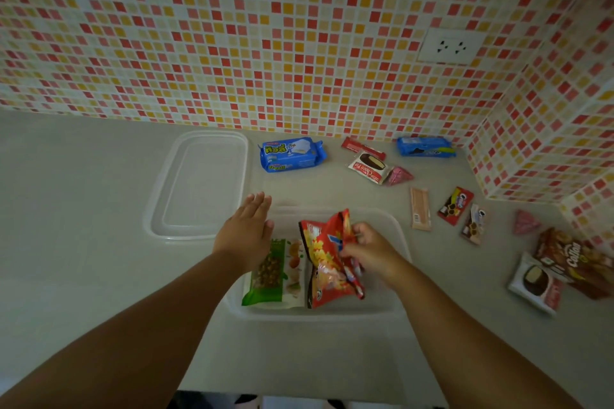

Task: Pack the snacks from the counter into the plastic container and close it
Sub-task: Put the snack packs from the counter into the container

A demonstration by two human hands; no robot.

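The clear plastic container [397,232] stands open on the grey counter in front of me. A green nut packet [274,272] lies flat in its left half. My right hand [367,251] is shut on a red snack bag [327,259], held tilted inside the container. Above the container's far left corner my left hand [247,229] hovers flat, fingers apart, holding nothing. The clear lid [199,186] lies on the counter to the left behind the container.
Loose snacks lie on the counter: a blue wafer pack [292,154], a Choco Pie [368,167], a blue cookie pack [425,146], a pink wafer stick [420,208], small red packets [455,206], a brown Collon box [574,259]. Tiled walls enclose the back and right.
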